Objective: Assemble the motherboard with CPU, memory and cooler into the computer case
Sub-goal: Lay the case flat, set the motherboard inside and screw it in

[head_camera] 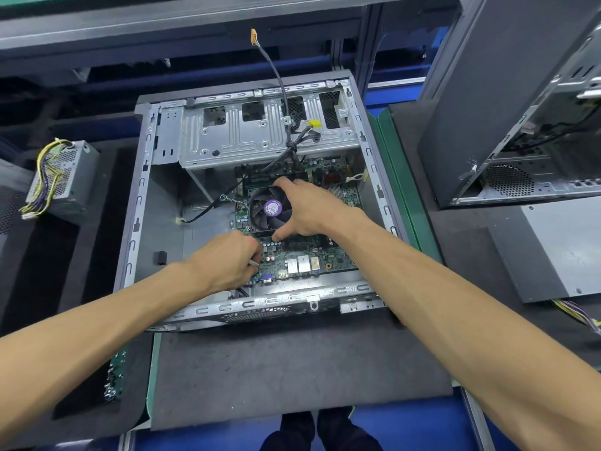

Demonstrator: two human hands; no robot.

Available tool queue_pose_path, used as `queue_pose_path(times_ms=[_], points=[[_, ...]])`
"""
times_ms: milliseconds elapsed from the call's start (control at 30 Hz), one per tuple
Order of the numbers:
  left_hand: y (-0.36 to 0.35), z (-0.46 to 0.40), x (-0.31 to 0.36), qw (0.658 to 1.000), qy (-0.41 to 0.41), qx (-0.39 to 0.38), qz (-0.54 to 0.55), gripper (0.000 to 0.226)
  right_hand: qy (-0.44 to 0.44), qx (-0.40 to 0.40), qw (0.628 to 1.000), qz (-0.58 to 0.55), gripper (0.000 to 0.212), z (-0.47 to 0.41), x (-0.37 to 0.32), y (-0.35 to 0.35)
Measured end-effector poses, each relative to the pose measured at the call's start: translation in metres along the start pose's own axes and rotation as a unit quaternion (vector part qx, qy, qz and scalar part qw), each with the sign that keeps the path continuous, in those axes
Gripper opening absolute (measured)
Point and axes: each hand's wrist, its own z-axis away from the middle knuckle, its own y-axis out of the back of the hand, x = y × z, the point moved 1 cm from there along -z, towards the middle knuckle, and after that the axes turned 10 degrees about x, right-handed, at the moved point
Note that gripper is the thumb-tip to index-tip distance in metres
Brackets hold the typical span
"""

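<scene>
An open grey computer case point(143, 203) lies flat on a dark mat. Inside it sits a green motherboard point(309, 255) with a black fan cooler point(266, 208) that carries a purple label. My right hand point(305, 209) spans the cooler's right side, with the thumb at its near edge and the fingers at its far edge. My left hand point(231, 258) grips the motherboard's near left corner, beside the blue port point(266, 278). A black cable bundle point(286, 141) with an orange plug point(254, 36) rises from the drive cage point(227, 141).
A power supply point(61, 180) with yellow wires lies to the left of the case. A second case point(507, 102) stands upright at the right, with a grey panel point(559, 252) lying in front of it. A loose green board point(115, 375) lies at the near left.
</scene>
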Motion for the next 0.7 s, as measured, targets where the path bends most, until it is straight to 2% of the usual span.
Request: queue_pose_path(times_ms=[167,500,700], points=[[0.0007,0.0023,0.0023,1.000,-0.008,-0.008,-0.029,0.006,0.001,0.007,1.000,-0.003,0.115,0.0016,0.0004,-0.0012],[-0.0048,-0.0029,0.0014,0.999,0.004,-0.034,-0.002,0.010,0.008,0.005,1.000,0.009,0.117,-0.0007,0.0002,-0.0014],[0.0000,-0.0015,-0.0041,0.995,0.044,-0.049,0.071,0.007,0.003,0.002,1.000,-0.002,0.113,0.0042,0.0016,0.0004]])
